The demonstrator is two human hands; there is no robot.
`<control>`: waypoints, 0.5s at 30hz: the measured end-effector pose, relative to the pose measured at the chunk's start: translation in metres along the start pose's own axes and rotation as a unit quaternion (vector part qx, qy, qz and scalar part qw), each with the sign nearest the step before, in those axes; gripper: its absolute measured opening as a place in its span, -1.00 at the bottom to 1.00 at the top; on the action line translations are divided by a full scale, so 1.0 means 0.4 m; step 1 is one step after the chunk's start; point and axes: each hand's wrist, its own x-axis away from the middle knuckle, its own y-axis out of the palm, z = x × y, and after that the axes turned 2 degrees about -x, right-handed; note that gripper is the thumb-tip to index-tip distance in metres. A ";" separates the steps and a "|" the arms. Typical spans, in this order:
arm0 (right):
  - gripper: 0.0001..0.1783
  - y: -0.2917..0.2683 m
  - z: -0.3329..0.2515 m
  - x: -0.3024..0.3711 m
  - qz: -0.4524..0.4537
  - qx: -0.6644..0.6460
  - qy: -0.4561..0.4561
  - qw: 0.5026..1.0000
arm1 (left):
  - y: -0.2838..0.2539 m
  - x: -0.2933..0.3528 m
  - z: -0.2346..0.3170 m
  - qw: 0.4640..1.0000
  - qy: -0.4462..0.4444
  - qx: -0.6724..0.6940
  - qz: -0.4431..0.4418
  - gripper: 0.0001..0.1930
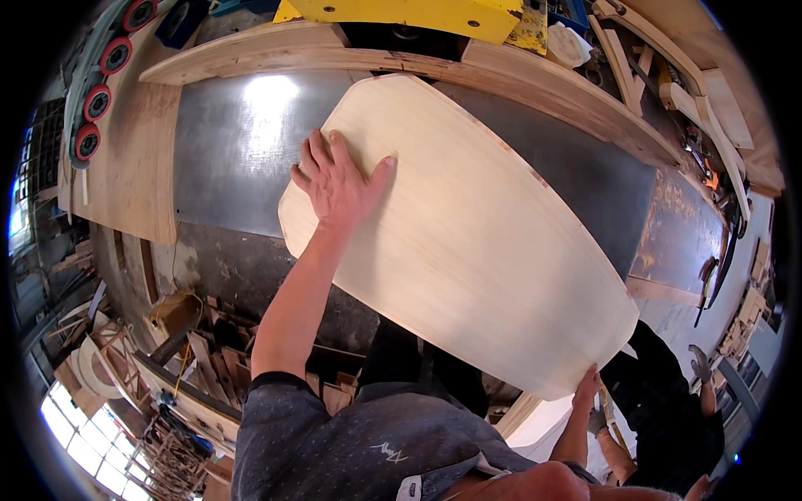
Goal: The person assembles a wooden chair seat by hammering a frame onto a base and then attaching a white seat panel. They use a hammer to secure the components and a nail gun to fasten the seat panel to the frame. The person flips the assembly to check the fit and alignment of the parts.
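Note:
A large pale wooden panel (468, 225) with angled corners lies slantwise over a grey metal worktable (225, 150). Its near right end reaches out past the table toward my body. Flat on the panel's left part rests my left hand (338, 184), fingers spread. My right hand (587, 386) is at the panel's near right corner, closed round the edge; part of its fingers is hidden. The panel's far edge lies close to a long wooden fence (568, 96), and a reddish-brown strip shows along its right edge.
Behind the fence stands a yellow machine housing (409, 17) with a dark opening. Red-rimmed rollers (115, 55) hang at the upper left. Wood offcuts (217, 359) pile up below the table. At the right is another person in dark clothes (660, 401) with grey gloves.

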 end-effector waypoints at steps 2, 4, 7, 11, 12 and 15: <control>-0.39 -0.007 0.015 -0.012 0.021 -0.018 0.010 1.000 | -0.002 -0.001 0.002 1.000 0.000 -0.001 0.000 0.10; -0.38 -0.032 0.053 -0.048 0.060 -0.050 0.027 0.997 | 0.005 0.003 0.001 1.000 -0.003 0.008 -0.006 0.10; -0.35 -0.048 0.035 -0.065 0.000 -0.030 -0.003 1.000 | 0.010 0.006 -0.001 1.000 -0.006 0.003 -0.005 0.10; -0.37 -0.007 -0.046 -0.053 0.028 0.003 0.002 1.000 | -0.007 0.005 0.013 1.000 -0.008 -0.011 -0.009 0.10; -0.37 -0.025 -0.035 -0.061 0.031 -0.021 0.004 0.999 | -0.002 0.008 0.012 1.000 -0.011 -0.006 -0.012 0.11; -0.39 -0.025 -0.066 -0.065 0.011 -0.024 0.015 1.000 | -0.005 0.014 0.009 1.000 -0.016 -0.010 -0.011 0.12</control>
